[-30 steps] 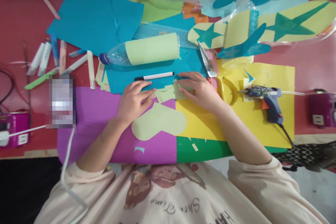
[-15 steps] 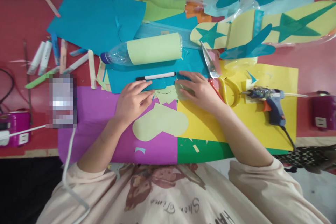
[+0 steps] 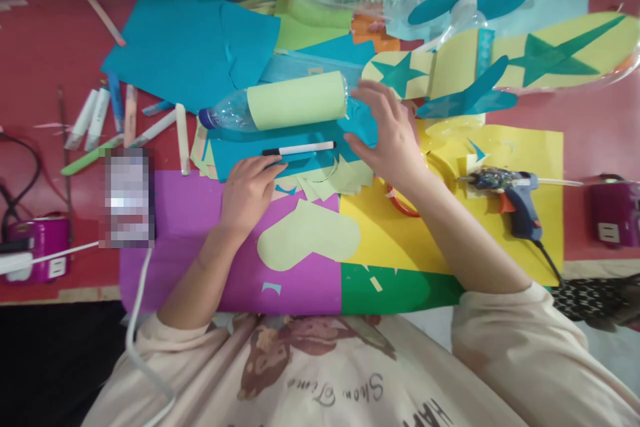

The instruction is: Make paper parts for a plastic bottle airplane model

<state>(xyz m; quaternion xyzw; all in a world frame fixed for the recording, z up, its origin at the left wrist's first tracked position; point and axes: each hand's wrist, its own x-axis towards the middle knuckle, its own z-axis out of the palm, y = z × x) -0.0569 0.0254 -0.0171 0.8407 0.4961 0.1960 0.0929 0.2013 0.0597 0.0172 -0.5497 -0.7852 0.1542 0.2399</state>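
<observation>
My left hand (image 3: 249,191) rests on the edge of a blue paper sheet (image 3: 235,152), fingers lying flat just below a black-and-white marker (image 3: 300,148). My right hand (image 3: 393,137) is lifted above the table with fingers spread and nothing in it. It hovers by the bottom end of a plastic bottle wrapped in pale green paper (image 3: 295,101). Under its wrist, the red and yellow scissor handles (image 3: 400,205) show in part. Pale green scraps (image 3: 340,180) lie between my hands, and a pale green heart-like cutout (image 3: 310,233) lies below them.
A blue glue gun (image 3: 510,197) lies on the yellow sheet (image 3: 500,247) at the right. A bottle craft with star-marked wings (image 3: 500,60) stands behind. A phone (image 3: 127,197), pens (image 3: 100,117) and purple sockets (image 3: 37,247) are at the left.
My right hand has lifted off the scraps and moved up toward the bottle's end, its fingers spreading. The left hand stays on the blue paper. The view shifted slightly.
</observation>
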